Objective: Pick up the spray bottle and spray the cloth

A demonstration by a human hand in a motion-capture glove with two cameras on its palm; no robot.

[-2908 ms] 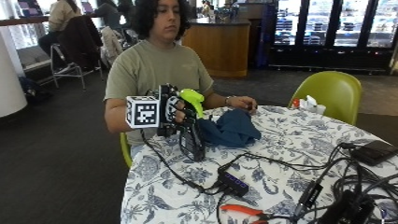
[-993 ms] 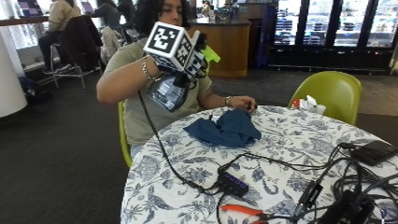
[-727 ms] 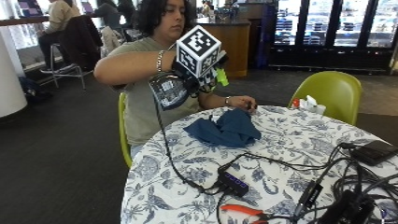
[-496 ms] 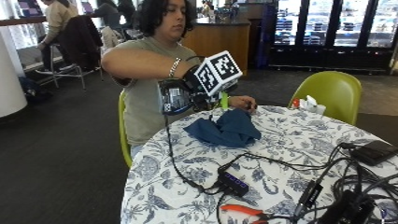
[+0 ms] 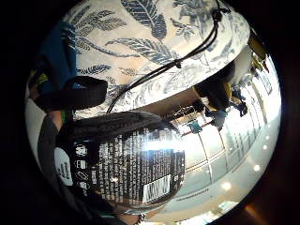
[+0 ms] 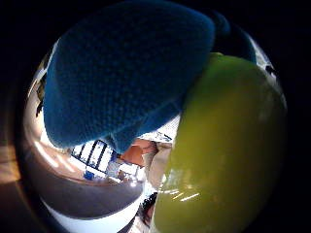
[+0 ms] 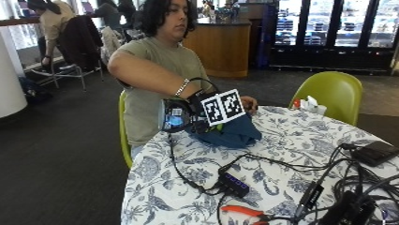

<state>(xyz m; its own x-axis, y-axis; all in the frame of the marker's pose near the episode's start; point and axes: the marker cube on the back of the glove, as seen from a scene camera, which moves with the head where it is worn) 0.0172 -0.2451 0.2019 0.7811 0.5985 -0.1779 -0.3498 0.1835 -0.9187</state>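
Outside view: gloved right hand [image 7: 198,115] holds spray bottle [image 7: 173,115] sideways just over crumpled blue cloth [image 7: 229,132] on floral table [image 7: 299,140].
Little-finger view: fingers wrap the glossy labelled bottle body.
Thumb view: rounded green sprayer head against blue knit.

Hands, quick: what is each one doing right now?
Gloved right hand: gripping the spray bottle, just above the blue cloth.
Bare left hand: resting at the cloth's far edge; fingers cannot be told.
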